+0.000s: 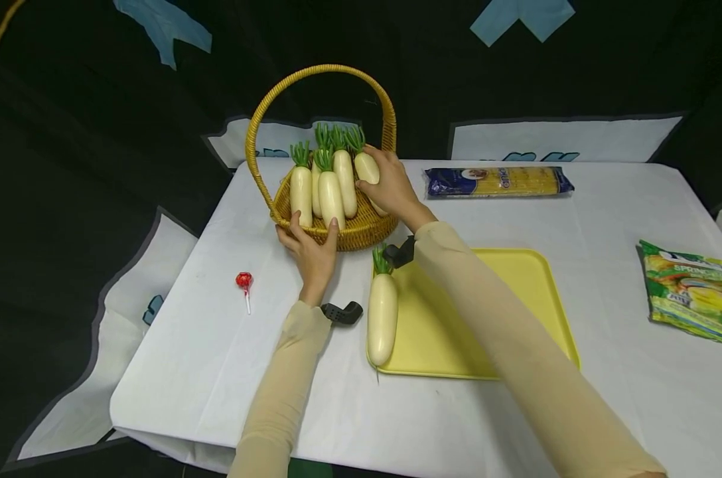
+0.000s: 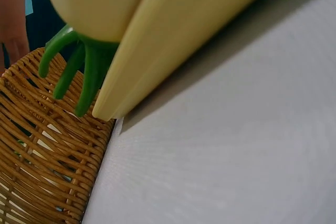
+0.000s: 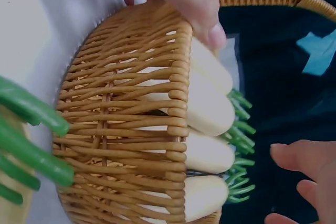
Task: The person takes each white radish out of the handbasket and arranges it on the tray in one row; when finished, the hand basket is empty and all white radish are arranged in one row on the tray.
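Note:
Several white radishes with green tops stand in a wicker basket with a tall arched handle. My left hand grips the basket's near left rim, its thumb over the edge in the right wrist view. Behind the basket's right side, my right hand is beside the rightmost radish. Its fingers look spread and apart from the radish leaves in the right wrist view. Another white radish lies along the left edge of a yellow tray; the left wrist view shows its leaves close to the basket.
A red lollipop lies left on the white-covered table. At the back right is a pack of spaghetti, and a green food packet lies at the far right. My right forearm crosses over the tray.

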`<state>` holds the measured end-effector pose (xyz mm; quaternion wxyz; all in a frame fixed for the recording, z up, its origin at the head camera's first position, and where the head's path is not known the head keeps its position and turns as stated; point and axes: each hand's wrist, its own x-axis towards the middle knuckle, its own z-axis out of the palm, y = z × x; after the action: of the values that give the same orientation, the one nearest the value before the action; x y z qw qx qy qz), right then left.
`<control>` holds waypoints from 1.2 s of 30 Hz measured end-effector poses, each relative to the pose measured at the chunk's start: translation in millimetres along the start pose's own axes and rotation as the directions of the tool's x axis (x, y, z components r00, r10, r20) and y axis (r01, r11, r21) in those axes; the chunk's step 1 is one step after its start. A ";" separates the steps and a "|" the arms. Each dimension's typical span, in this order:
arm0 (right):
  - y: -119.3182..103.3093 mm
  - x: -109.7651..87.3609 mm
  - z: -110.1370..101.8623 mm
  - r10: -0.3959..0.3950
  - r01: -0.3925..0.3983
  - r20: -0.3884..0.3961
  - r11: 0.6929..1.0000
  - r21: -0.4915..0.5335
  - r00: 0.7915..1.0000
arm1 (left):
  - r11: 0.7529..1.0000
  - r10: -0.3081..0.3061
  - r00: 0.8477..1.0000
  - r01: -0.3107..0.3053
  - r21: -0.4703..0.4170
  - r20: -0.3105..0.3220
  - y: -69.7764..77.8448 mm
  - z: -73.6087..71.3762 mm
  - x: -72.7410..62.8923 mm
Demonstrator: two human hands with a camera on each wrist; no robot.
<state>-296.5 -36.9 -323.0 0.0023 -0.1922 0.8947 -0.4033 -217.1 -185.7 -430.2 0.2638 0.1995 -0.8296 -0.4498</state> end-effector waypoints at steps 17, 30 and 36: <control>13.9 18.8 19.9 0.203 -0.191 0.215 0.979 -0.073 0.955 | 1.000 -0.003 1.000 0.003 0.011 -0.004 -0.8 -4.1 2.0; 15.6 22.7 29.6 0.245 -0.190 0.233 0.953 -0.234 0.941 | 1.000 -0.006 1.000 0.006 0.027 0.000 -1.7 -2.9 -1.6; 15.5 24.7 32.5 0.235 -0.151 0.269 0.943 -0.297 0.934 | 0.999 -0.006 1.000 0.007 0.036 -0.010 -2.4 -2.3 -0.9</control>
<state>-319.5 -59.5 -352.3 0.1517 -0.1601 0.9452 -0.2406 -214.7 -187.9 -431.5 0.2628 0.2092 -0.8355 -0.4348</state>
